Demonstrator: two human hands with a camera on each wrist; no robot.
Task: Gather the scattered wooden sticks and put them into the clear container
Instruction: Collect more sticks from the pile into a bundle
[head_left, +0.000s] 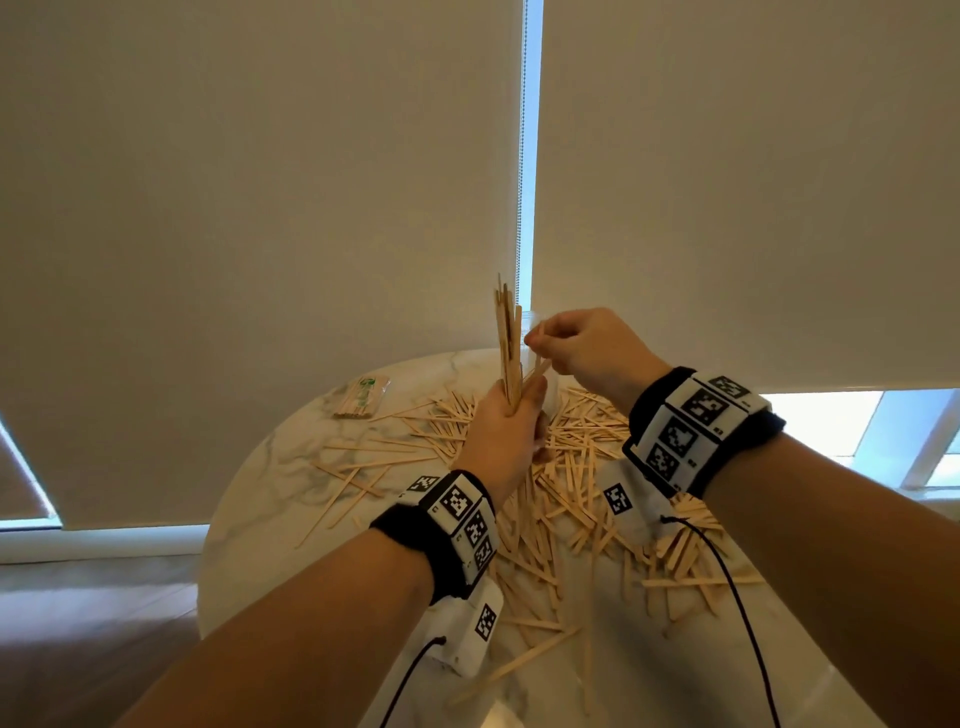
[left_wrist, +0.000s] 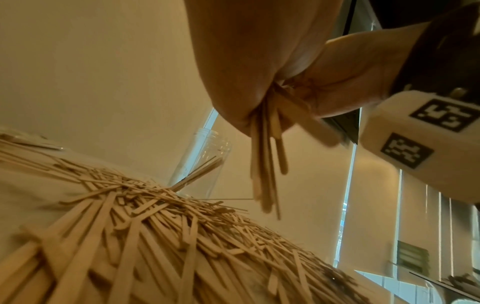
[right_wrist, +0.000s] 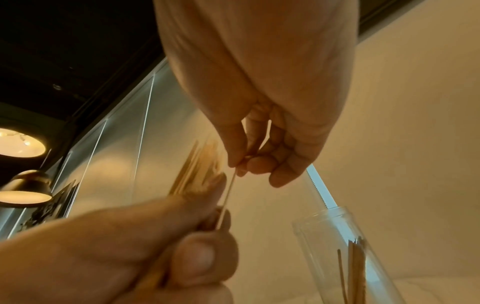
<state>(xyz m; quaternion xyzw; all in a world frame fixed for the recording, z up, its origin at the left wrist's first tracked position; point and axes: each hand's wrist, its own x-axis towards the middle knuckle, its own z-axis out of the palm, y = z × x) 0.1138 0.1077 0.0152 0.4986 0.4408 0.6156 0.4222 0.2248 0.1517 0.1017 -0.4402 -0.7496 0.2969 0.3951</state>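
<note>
1. The left hand (head_left: 501, 431) is raised above the round marble table (head_left: 270, 499), fingers curled tight round a bundle of wooden sticks (head_left: 508, 343) that stands nearly upright, its tops fanning slightly against the window blinds (head_left: 260, 208).
2. In the left wrist view the lower ends of that bundle (left_wrist: 265, 164) hang out below the fist, a few splayed apart.
3. The right hand (head_left: 582, 345) is just beside the bundle at its upper half, thumb and forefinger pinching a single thin stick (right_wrist: 230, 192) whose lower end runs down into the left hand's grip (right_wrist: 166, 242).
4. The two hands are close together, joined by that one stick; the other right fingers are loosely curled.
5. The clear container (right_wrist: 345, 253) stands upright on the table beyond the hands, its mouth open, with several sticks already leaning inside it. In the left wrist view it (left_wrist: 207, 156) rises behind the pile, and in the head view it is mostly hidden behind the hands.
6. A dense heap of scattered sticks (head_left: 582, 467) covers the middle and right of the tabletop, with looser strays reaching toward the left edge (head_left: 363, 467).
7. A small clear packet of sticks (head_left: 363, 397) lies at the far left of the table, apart from the heap.
8. Each wrist carries a black band with a white marker-covered camera unit (head_left: 691, 431), and a thin black cable trails from each.
</note>
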